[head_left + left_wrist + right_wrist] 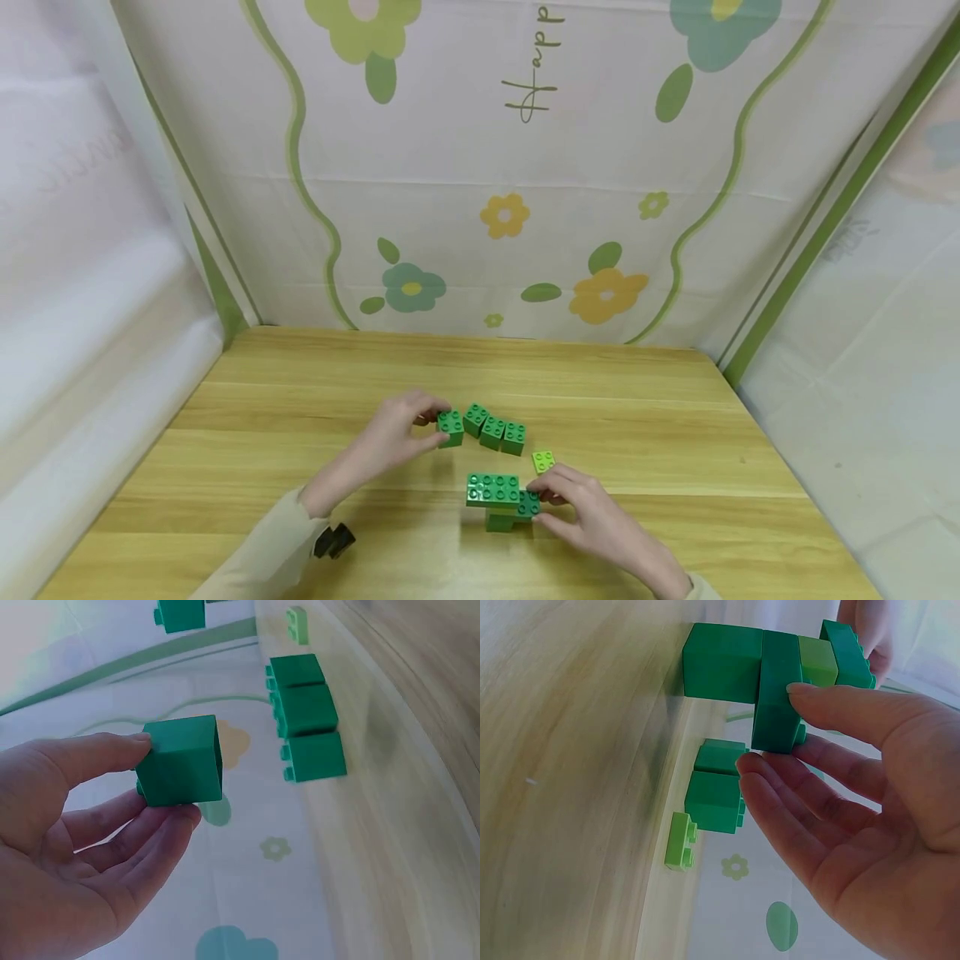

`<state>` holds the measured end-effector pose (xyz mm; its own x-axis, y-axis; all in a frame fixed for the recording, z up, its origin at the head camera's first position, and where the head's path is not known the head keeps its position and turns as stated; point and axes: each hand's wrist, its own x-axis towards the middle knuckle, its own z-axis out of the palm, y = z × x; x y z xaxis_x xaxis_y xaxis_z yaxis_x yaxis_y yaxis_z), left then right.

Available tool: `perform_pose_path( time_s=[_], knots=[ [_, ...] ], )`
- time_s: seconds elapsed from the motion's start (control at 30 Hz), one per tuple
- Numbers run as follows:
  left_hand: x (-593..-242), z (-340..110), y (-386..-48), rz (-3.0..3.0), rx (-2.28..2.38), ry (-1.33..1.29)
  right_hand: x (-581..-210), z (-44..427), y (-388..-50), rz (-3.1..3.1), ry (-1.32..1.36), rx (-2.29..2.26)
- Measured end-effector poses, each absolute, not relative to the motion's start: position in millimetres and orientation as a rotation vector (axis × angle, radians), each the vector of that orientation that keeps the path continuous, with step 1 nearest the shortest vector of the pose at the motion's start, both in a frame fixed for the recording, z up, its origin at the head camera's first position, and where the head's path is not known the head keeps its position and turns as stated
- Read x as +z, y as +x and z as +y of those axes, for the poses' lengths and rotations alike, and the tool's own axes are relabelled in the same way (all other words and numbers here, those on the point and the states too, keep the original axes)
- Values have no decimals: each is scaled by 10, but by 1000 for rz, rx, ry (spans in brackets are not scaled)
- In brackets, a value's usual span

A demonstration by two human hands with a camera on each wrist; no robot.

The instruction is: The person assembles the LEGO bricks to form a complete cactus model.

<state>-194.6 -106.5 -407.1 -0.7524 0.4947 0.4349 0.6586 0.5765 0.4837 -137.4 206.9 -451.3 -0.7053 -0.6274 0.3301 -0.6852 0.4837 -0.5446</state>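
Observation:
A green square block [450, 425] is pinched between thumb and fingers of my left hand [390, 437]; the left wrist view shows this block [182, 763] held clear of the table by the left hand [90, 832]. My right hand [596, 512] grips the right end of a stacked build [492, 490]. In the right wrist view the right hand [870, 780] holds a dark green plate [776, 697], which lies between a green block [721, 664] and a light green piece [818, 660]; another green plate [844, 656] is at the top.
Three green blocks [492, 432] stand in a slanting row behind the build. A small lime block [543, 462] lies beyond my right hand. The wooden table [300, 367] ends at a flowered cloth [465, 150], with cloth walls at both sides.

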Motion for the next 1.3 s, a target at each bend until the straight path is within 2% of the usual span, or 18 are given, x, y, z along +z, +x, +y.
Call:
perform_pose_path(
  time_s=[1.3],
  knots=[
    [-3851,-974,-1556,-2576,-1123,-1162,-4524,2067,-1366,-2624,1154,1015]
  ],
)
